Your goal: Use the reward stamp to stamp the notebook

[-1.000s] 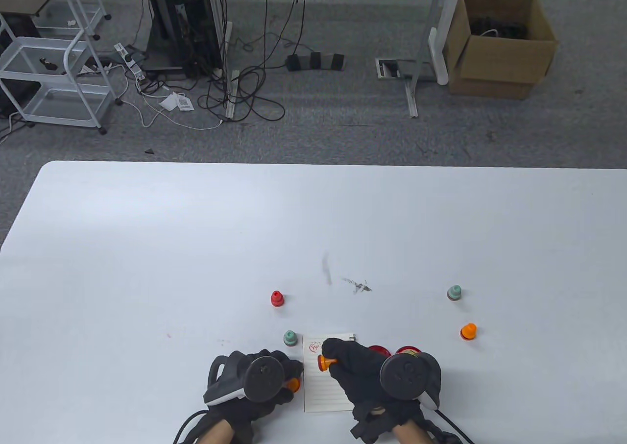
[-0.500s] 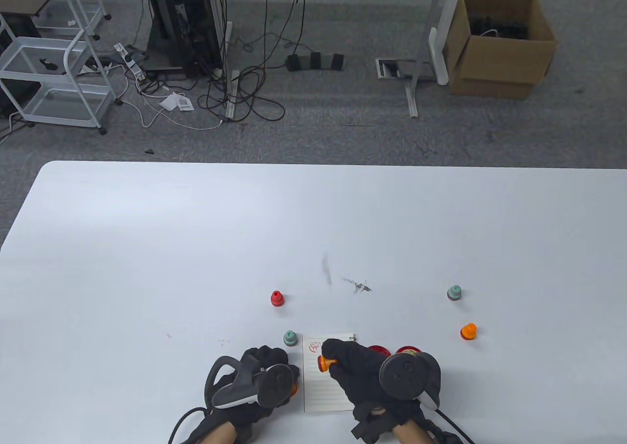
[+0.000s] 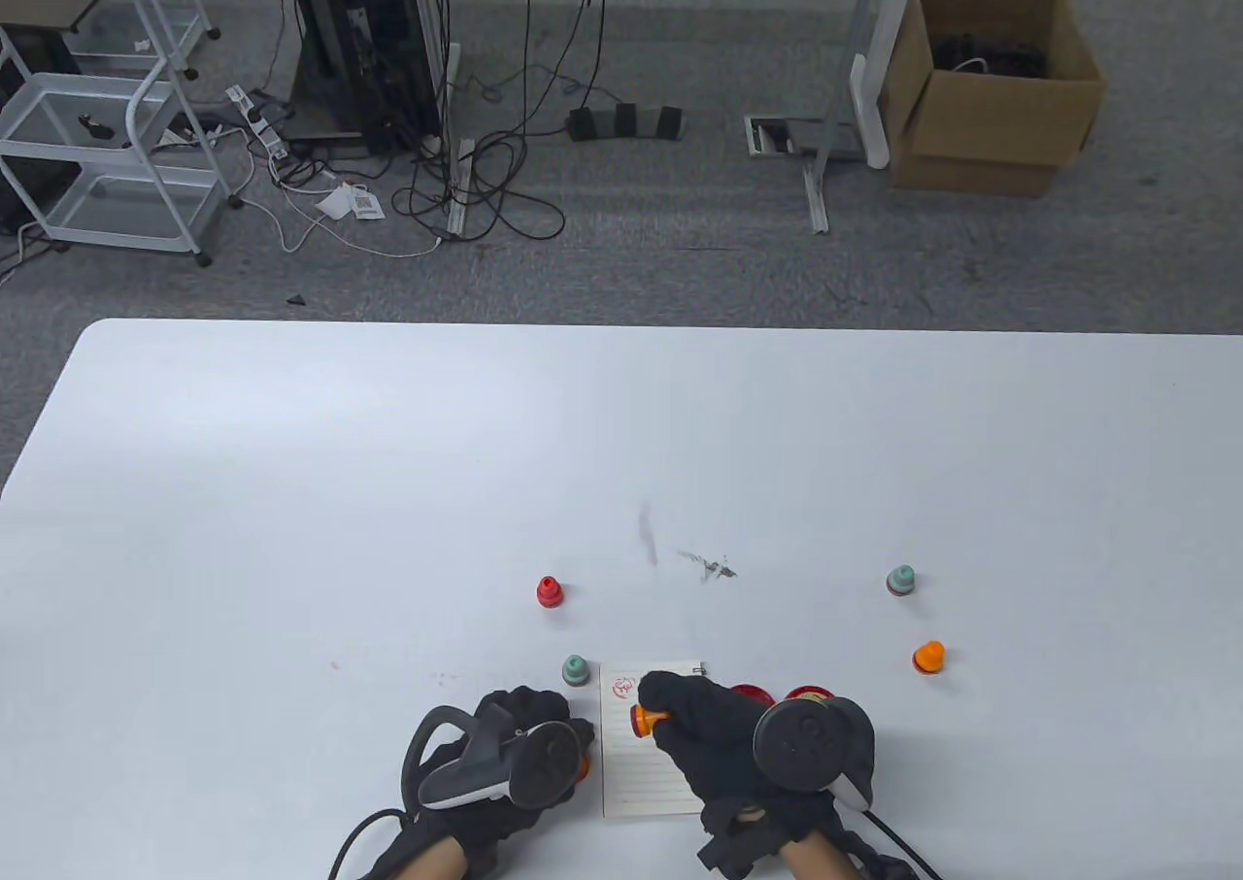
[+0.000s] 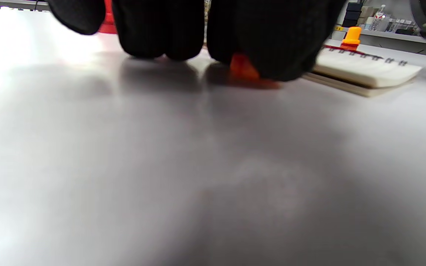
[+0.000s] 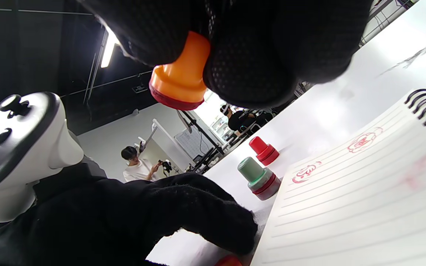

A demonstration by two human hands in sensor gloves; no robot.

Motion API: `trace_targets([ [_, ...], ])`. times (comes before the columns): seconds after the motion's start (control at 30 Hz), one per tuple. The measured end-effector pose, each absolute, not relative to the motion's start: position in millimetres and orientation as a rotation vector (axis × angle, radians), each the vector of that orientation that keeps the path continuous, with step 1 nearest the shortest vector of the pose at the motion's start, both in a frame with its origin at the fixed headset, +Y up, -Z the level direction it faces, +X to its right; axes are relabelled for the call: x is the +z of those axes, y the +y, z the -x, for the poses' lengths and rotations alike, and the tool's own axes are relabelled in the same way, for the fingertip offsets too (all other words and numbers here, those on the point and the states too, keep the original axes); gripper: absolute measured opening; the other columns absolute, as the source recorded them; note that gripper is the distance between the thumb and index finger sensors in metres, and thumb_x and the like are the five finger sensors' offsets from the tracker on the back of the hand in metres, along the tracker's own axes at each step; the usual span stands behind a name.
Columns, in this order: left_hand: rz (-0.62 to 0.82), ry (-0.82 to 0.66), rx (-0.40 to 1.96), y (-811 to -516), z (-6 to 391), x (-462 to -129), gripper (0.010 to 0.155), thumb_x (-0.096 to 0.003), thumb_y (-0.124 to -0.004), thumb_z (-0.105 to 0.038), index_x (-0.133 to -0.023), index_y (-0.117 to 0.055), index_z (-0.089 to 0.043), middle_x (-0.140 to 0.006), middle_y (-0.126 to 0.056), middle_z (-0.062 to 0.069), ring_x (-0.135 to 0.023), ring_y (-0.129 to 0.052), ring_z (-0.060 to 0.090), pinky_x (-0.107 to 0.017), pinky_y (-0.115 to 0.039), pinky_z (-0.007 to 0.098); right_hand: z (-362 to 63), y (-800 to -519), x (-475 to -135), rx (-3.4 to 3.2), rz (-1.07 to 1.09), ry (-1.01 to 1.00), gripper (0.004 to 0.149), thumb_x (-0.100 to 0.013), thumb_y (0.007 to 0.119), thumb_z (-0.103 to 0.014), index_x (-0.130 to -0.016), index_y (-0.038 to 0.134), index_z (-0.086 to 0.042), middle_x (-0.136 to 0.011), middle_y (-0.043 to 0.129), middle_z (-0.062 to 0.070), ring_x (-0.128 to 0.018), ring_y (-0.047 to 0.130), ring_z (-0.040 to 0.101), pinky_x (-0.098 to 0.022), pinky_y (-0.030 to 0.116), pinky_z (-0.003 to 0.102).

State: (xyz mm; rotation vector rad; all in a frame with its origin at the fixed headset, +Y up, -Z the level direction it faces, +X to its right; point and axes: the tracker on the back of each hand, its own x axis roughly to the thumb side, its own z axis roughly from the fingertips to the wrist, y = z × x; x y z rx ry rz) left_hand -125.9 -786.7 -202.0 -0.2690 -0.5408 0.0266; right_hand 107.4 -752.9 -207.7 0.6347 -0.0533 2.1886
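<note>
A: Where's the stamp?

B: The right hand [image 3: 723,739] pinches the orange stamp [image 3: 643,720] by its handle, above the notebook [image 3: 641,783], red face tilted off the page.

A: And the left hand [image 3: 505,754]?

B: It rests on the table [image 3: 388,491] at the notebook's left edge, fingers curled round a small orange piece [image 4: 243,70].

A: Room to move?

B: Plenty beyond the pad. Nearby stand a green stamp [image 3: 575,669] just off the top-left corner, a red stamp [image 3: 550,591] further out, and two more well to the right.

A: Any writing?

B: Red imprints on the ruled page, not readable. The right wrist view shows two [image 5: 362,141]; the table view shows one [image 3: 621,688].
</note>
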Motion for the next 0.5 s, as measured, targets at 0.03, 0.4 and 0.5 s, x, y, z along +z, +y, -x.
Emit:
trace_targets([
  [0.03, 0.266, -0.536, 0.025, -785.5, 127.5, -202.0, 0.064, -0.0428, -0.086, -0.045, -0.103, -0.073, -0.030, -0.108, -0.068, 0.007, -0.100, -0.071, 0.036, -0.079, -0.061, 0.061, -107.9, -752.8, -208.1, 2.189, -0.633, -0.054, 0.050, -0.042, 0.082, -0.027, -0.090, 0.076, -0.013, -0.078, 0.091, 0.014, -0.047, 0.099, 0.029, -0.038, 0.085, 0.038],
  [0.4, 0.111, -0.447, 0.095, -766.7, 158.8, -208.7, 0.063, -0.0445, -0.082, -0.049, -0.104, -0.073, -0.031, -0.111, -0.068, 0.007, -0.103, -0.070, 0.036, -0.080, -0.060, 0.062, -126.7, -737.9, -213.2, 2.239, -0.610, -0.159, 0.051, -0.043, 0.082, -0.027, -0.091, 0.075, -0.012, -0.078, 0.091, 0.015, -0.048, 0.098, 0.030, -0.038, 0.084, 0.039],
  [0.5, 0.062, -0.422, 0.124, -763.4, 167.0, -211.6, 0.063, -0.0453, -0.079, -0.053, -0.105, -0.072, -0.033, -0.113, -0.068, 0.006, -0.105, -0.070, 0.035, -0.080, -0.060, 0.063, -136.1, -728.1, -220.6, 2.327, -0.594, -0.168, 0.052, -0.044, 0.081, -0.027, -0.093, 0.073, -0.012, -0.080, 0.090, 0.015, -0.050, 0.098, 0.030, -0.040, 0.084, 0.039],
])
